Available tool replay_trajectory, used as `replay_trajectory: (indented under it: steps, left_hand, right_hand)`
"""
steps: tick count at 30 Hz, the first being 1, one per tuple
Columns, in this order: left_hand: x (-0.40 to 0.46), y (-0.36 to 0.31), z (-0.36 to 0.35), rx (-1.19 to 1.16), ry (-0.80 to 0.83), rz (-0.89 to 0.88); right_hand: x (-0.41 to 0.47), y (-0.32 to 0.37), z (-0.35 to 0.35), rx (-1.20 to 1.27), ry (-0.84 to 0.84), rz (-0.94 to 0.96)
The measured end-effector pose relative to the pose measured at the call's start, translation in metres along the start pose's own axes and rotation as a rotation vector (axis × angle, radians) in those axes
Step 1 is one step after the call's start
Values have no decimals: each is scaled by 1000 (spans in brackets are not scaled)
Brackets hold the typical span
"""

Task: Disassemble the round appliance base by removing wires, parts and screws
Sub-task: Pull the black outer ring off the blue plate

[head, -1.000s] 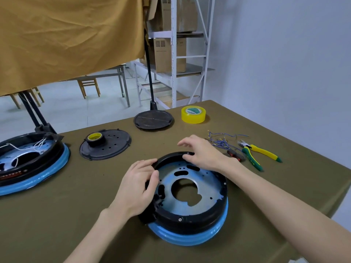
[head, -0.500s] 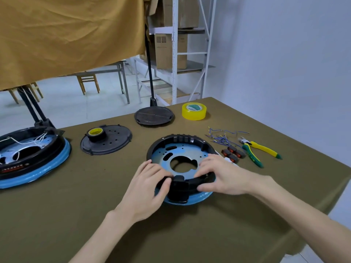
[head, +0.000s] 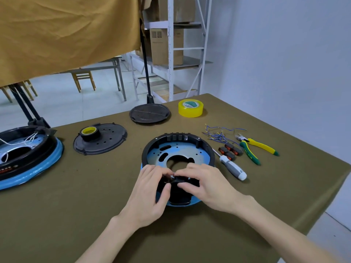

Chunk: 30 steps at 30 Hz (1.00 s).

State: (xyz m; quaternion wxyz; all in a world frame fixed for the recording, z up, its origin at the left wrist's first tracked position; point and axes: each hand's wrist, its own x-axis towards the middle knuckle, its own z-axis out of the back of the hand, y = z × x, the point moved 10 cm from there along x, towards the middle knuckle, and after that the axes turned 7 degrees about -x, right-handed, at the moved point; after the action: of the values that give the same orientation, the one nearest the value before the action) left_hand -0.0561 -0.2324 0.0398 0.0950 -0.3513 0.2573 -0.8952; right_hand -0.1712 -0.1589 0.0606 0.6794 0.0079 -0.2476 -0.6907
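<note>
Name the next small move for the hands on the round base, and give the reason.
Probably pull the black block out of the round base's near rim: the left hand and right hand both pinch it, and the screwdriver lies unused beside the base.

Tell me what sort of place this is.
Probably a workshop or storeroom used for taking appliances apart: metal shelving with cardboard boxes, a cloth-covered worktable, and pliers and a screwdriver beside the round appliance base.
</note>
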Motion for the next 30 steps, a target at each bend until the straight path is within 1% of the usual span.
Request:
replay_trajectory:
  steps: [18, 30]
  left_hand:
    - [-1, -1, 0, 30, -52, -29]
    - [-1, -3, -1, 49, -62, -73]
  right_hand:
    - [-10, 3, 3, -95, -226, -20]
    - [-11, 3, 4, -80, -273, -13]
